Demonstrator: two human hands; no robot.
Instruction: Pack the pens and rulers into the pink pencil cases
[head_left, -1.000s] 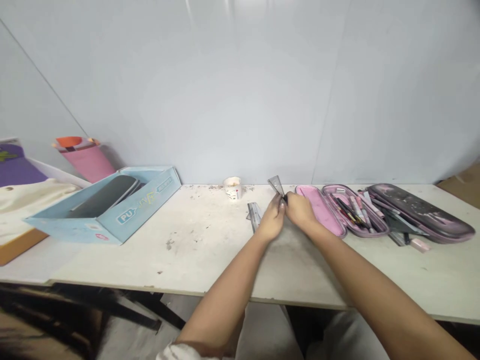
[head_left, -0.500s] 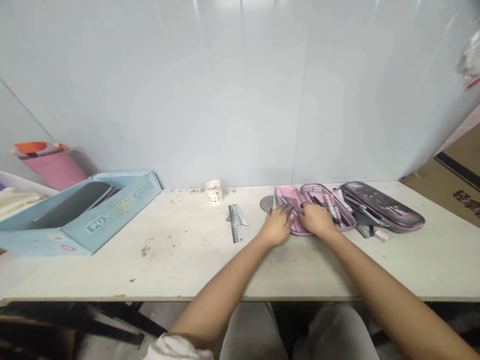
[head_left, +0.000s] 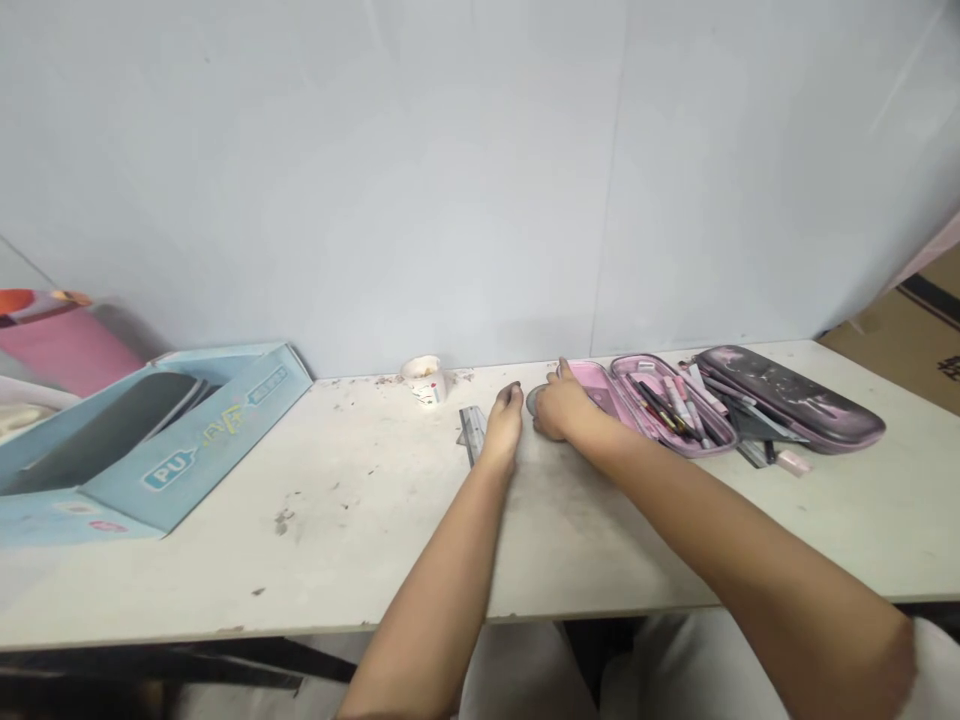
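Observation:
An unzipped pink pencil case [head_left: 616, 394] lies spread on the table, with pens and markers in its right half. My right hand [head_left: 564, 405] is at its left edge, fingers curled around that edge, the fingertips partly hidden. A round grey disc [head_left: 533, 400] shows just beside these fingers. To the left, my left hand [head_left: 504, 425] is seen side-on, fingers extended forward and nothing visible in it. It is beside a clear ruler [head_left: 472, 430] and partly covers it; I cannot tell whether they touch.
A dark, closed pencil case [head_left: 795, 398] lies at the right, with loose stationery and a pink eraser [head_left: 793, 463] beside it. A paper cup [head_left: 425, 381] stands near the wall. On the left are a light-blue box [head_left: 202, 430] holding a dark case, and a pink bottle [head_left: 71, 345].
Both hands have come off the middle of the pink case and moved left, my left hand to the ruler, my right to the case's left edge. The view has shifted slightly.

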